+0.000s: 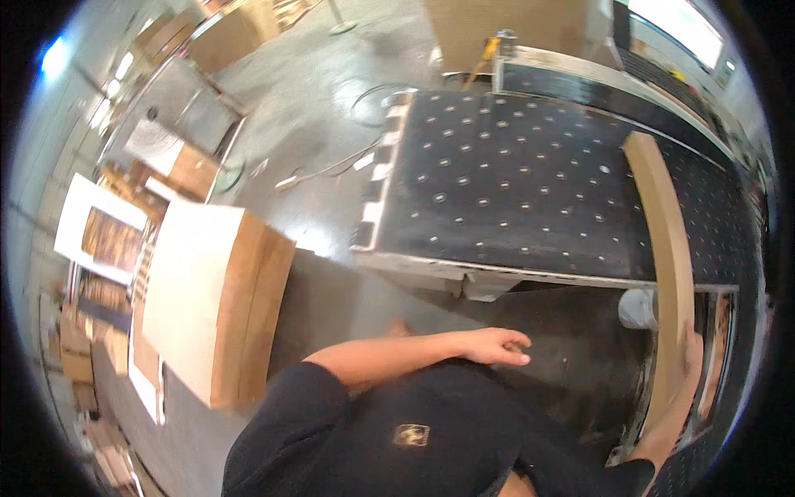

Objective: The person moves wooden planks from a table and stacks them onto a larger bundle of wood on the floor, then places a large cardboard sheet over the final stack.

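Observation:
A long, narrow brown piece, which looks like a cardboard box (664,224), lies across the right part of a black table (497,211) dotted with small pale fittings. Its near end reaches past the table's front edge toward my body. My right hand (694,356) grips the near part of this box from its right side; some of the fingers are hidden. My left hand (495,345) hovers in front of my torso over the floor, thumb and fingers apart, holding nothing.
A white bucket (637,309) stands under the table's front edge, just left of the long box. To my left is a large stack of cardboard sheets (224,306). A cable (327,170) trails over the floor, and a yellow tool (487,54) sits behind the table.

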A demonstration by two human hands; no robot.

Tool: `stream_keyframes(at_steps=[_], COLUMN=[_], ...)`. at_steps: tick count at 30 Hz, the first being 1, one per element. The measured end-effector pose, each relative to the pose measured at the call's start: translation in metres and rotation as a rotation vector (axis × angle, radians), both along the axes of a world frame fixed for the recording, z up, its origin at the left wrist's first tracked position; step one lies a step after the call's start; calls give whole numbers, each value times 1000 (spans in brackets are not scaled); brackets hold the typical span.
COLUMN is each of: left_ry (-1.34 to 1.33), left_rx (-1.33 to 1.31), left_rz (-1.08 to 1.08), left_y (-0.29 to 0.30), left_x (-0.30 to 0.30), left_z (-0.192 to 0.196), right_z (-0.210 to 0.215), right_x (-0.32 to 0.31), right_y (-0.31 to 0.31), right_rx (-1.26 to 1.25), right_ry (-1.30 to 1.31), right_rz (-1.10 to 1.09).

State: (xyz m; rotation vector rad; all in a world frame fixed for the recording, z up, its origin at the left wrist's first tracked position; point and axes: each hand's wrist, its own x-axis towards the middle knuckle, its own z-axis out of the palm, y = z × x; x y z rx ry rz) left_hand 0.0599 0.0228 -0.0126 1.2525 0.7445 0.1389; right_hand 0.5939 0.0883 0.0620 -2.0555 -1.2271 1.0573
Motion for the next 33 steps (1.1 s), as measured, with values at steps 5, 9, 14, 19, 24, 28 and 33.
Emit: stream_keyframes(at_steps=[5, 9, 14, 19, 24, 28, 33], left_ry=[-85, -147, -262, -388, -370, -309, -312], left_rx=[25, -168, -417, -511, -380, -454, -406], left_rz=[0, 58, 378, 509, 714, 926, 1067], left_y=[9, 19, 2, -23, -44, -43, -47], left_x=[21, 42, 31, -42, -92, -112, -134], left_z=[-11, -26, -20, -10, -26, -21, -10], right_z=[-43, -42, -22, -14, 1, 7, -8], right_x=[-9, -110, -257, -368, -447, -484, -495], right_y=[-9, -19, -53, -83, -90, -84, -74], right_rx=[69, 1, -50, -61, -60, -108, -98], right_ry=[-32, -306, -244, 6, -47, -111, 38], right_rz=[29, 85, 218, 364, 527, 665, 766])
